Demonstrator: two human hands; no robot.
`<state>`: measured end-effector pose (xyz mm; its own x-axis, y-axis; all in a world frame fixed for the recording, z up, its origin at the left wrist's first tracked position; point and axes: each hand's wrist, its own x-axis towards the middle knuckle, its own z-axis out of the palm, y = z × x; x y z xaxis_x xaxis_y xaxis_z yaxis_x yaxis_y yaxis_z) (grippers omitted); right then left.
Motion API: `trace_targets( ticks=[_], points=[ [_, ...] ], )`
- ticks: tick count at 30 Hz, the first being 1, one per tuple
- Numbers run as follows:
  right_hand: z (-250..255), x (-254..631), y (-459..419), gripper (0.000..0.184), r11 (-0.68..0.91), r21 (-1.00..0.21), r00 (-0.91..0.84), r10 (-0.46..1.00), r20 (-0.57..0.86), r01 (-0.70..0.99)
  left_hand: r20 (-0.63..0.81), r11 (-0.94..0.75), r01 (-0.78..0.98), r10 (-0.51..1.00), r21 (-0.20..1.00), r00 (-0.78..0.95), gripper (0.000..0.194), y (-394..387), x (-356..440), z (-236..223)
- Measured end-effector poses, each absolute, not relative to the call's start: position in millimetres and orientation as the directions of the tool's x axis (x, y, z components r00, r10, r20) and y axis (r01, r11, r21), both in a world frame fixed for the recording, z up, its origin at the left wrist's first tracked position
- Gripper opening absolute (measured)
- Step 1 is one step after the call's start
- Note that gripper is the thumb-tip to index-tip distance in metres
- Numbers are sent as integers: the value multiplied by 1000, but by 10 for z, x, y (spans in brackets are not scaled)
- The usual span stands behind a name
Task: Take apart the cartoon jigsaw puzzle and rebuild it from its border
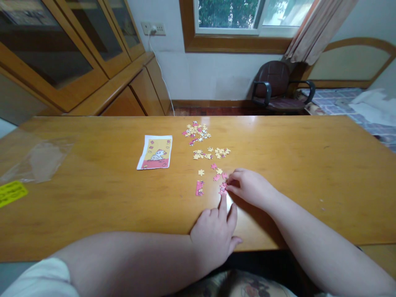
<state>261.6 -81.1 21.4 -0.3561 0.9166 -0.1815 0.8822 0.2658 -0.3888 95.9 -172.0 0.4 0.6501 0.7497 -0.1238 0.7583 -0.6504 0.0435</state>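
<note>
My right hand (251,187) is closed in a pinch at the right edge of a small cluster of pink jigsaw pieces (222,188). The piece between its fingertips is mostly hidden. From below, my left hand (215,231) reaches up with its index fingertip on or right at the cluster's lower edge; its thumb is spread and it holds nothing. Just above lie loose pink pieces (216,177) and a yellow piece (219,170). Left of them is a joined pink block (199,188), with a single yellow piece (201,173) above it.
Farther back are a pile of mixed pieces (198,131) and groups of yellow pieces (222,153). A picture sheet (156,152) with a white animal lies to the left. A clear plastic bag (43,161) and a yellow label (12,194) are at the table's left.
</note>
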Motion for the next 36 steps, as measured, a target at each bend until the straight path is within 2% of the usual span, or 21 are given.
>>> trace_targets(
  ticks=[12, 18, 23, 28, 36],
  points=[
    [152, 2614, -778, 9, 236, -460, -332, 932, -141, 856, -137, -649, 758, 747, 57, 650, 76, -1716, 960, 2],
    [122, 2615, -749, 6, 120, -662, -269, 955, -128, 740, -149, -643, 764, 751, 50, 643, 76, -1716, 970, 13],
    [66, 2579, -718, 11, 30, -789, -283, 941, -184, 614, -136, -647, 761, 751, 47, 647, 75, -1718, 967, 6],
    [33, 2553, -707, 14, 15, -767, -285, 933, -220, 642, -122, -655, 754, 746, 46, 655, 76, -1719, 964, -8],
    [28, 2560, -703, 13, 99, -687, -286, 944, -164, 720, -113, -650, 758, 751, 55, 651, 76, -1722, 962, -25]
  ],
)
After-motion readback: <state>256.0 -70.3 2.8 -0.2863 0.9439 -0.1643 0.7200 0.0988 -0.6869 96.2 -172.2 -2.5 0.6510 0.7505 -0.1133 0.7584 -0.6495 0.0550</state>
